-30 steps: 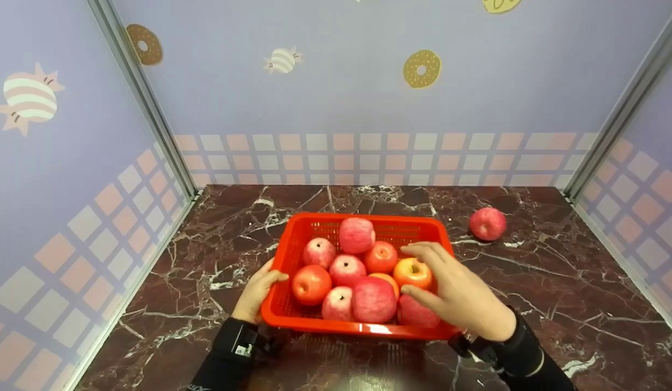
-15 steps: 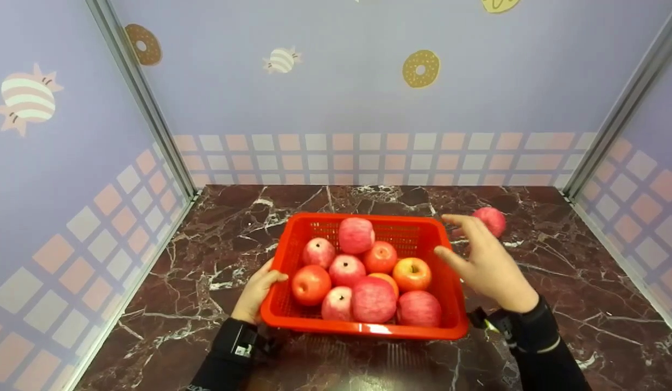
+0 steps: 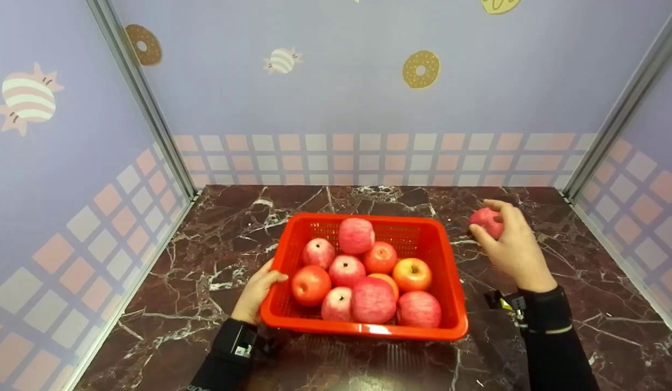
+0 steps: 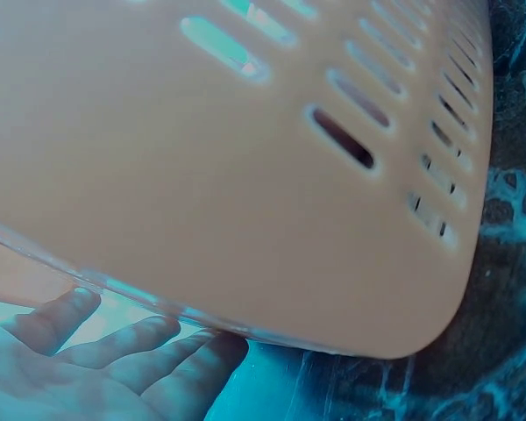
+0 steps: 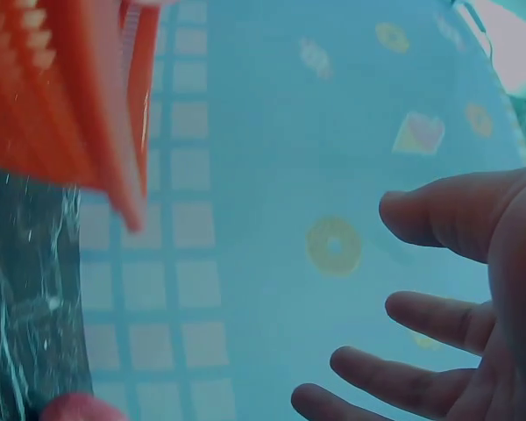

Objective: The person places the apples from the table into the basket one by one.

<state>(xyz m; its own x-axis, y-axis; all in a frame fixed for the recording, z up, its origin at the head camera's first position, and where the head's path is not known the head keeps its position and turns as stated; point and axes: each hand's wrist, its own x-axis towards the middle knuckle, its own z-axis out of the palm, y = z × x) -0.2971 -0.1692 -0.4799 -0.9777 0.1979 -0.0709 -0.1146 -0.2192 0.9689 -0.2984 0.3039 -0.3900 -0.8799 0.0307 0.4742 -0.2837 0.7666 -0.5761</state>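
A red plastic basket [image 3: 363, 329] stands on the table with several apples [image 3: 347, 270] in it. At its left side my left hand [image 3: 256, 293] grips the rim, thumb over the edge; the left wrist view shows the other fingers [image 4: 188, 377] under the rim against the outer wall. A single pink-red apple [image 3: 483, 221] lies right of the basket. My right hand [image 3: 515, 247] is over that apple and partly covers it in the head view. In the right wrist view its fingers [image 5: 403, 381] are spread, apart from the apple [image 5: 81, 409] at the lower left.
The dark red marbled table [image 3: 233, 228] runs back to a lilac wall [image 3: 347, 98] with pink and white squares. Side walls close it in on the left [image 3: 75, 179] and right [image 3: 651, 168].
My right hand has moved from above the basket's right side, rightward and back, to the lone apple. The left hand and the basket have stayed in place.
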